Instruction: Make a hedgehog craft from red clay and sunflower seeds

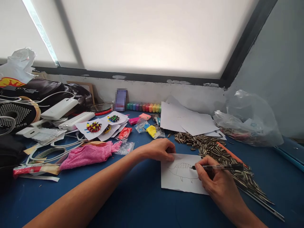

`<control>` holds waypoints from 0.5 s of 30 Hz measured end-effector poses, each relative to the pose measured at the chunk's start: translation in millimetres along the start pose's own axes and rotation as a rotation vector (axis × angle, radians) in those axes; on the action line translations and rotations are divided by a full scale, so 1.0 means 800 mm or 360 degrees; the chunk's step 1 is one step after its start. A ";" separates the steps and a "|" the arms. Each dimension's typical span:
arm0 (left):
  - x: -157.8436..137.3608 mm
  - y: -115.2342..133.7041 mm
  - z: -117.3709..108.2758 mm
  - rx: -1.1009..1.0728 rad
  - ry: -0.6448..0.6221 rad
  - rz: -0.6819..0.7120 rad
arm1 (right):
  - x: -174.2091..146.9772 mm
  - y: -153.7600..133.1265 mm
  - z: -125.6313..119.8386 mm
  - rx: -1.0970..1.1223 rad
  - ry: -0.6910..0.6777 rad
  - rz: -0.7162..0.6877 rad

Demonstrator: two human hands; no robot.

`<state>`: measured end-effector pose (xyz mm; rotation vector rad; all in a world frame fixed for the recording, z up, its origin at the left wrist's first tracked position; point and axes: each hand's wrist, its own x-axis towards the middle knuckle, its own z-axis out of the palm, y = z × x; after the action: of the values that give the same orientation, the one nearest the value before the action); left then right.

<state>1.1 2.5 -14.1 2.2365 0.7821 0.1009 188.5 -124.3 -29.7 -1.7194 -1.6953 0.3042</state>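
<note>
A black pen is gripped in my right hand, its tip touching a small white sheet of paper. The sheet carries a line drawing of a rounded animal-like body with short legs and rows of small marks on its back. My left hand holds the sheet's upper left corner, thumb on the paper and fingers curled. Right beside the paper spreads a pile of striped sunflower seeds. An orange strip lies among the seeds.
White sheets lie behind the seeds, near a clear plastic bag. Coloured clay blocks line the wall. Leftward are decorated paper cards, a pink cloth, white power banks and cables. A blue table supports everything.
</note>
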 end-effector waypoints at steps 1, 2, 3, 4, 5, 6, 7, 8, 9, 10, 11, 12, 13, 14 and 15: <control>0.000 0.001 0.000 0.0006 0.0006 0.0002 | 0.000 0.000 0.000 -0.0003 0.0000 -0.0004; 0.000 0.001 0.000 0.0013 0.0009 0.0001 | 0.000 -0.001 -0.001 -0.0006 0.0002 -0.0007; 0.000 0.002 0.000 0.0021 0.0015 -0.0005 | 0.000 -0.001 -0.001 -0.0008 0.0000 -0.0008; 0.000 0.002 0.000 0.0029 0.0016 -0.0012 | 0.000 -0.001 -0.001 -0.0005 -0.0004 -0.0009; 0.000 0.002 0.000 0.0036 0.0018 -0.0019 | -0.001 -0.001 -0.001 -0.0002 -0.0007 -0.0007; 0.000 0.002 0.000 0.0040 0.0021 -0.0024 | -0.001 0.000 -0.001 0.0002 -0.0009 -0.0004; 0.000 0.002 0.001 0.0045 0.0024 -0.0024 | -0.001 0.000 -0.001 0.0005 -0.0008 -0.0001; 0.000 0.001 0.001 0.0051 0.0028 -0.0023 | -0.001 0.001 -0.001 0.0008 -0.0004 0.0003; 0.000 0.001 0.001 0.0060 0.0034 -0.0025 | -0.002 0.001 -0.001 0.0011 0.0000 0.0005; 0.001 0.000 0.002 0.0064 0.0039 -0.0027 | -0.002 0.002 0.000 0.0012 0.0000 0.0002; 0.001 0.000 0.002 0.0066 0.0044 -0.0030 | -0.002 0.002 0.000 0.0013 -0.0002 -0.0002; 0.001 -0.001 0.002 0.0061 0.0044 -0.0032 | -0.002 0.003 0.000 0.0014 -0.0009 -0.0007; 0.002 -0.001 0.002 0.0053 0.0045 -0.0031 | -0.002 0.004 0.000 0.0016 -0.0010 -0.0011; 0.002 -0.002 0.003 0.0046 0.0044 -0.0029 | -0.002 0.005 0.000 0.0020 -0.0015 -0.0017; 0.002 -0.002 0.003 0.0041 0.0042 -0.0025 | -0.002 0.005 0.000 0.0026 -0.0018 -0.0022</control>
<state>2.5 2.9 -17.4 2.2572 0.8191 0.1139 191.3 -125.4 -33.0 -1.6963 -1.7075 0.3211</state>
